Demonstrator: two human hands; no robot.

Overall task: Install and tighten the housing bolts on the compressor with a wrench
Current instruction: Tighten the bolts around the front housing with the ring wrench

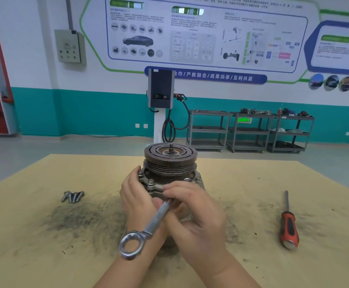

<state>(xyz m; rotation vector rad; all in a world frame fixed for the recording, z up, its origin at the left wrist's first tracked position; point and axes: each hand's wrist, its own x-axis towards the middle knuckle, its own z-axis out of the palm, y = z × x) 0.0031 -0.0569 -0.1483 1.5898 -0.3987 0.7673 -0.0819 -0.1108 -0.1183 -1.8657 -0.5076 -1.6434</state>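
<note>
The compressor (170, 163) stands upright on the tan table, its rusty pulley on top. Several housing bolts sit in its flange; one bolt head (150, 181) shows at the front left. A silver combination wrench (148, 225) has its open end on that front bolt, and its ring end points toward me. My right hand (192, 213) grips the wrench shaft near the head. My left hand (135, 196) wraps the compressor's left side and holds it steady. The lower compressor body is hidden behind both hands.
Several loose bolts (72, 196) lie together on the table to the left. A red-and-black screwdriver (288, 223) lies to the right. Dark grime is smeared over the tan table (44, 246). Carts and a charging post stand far behind.
</note>
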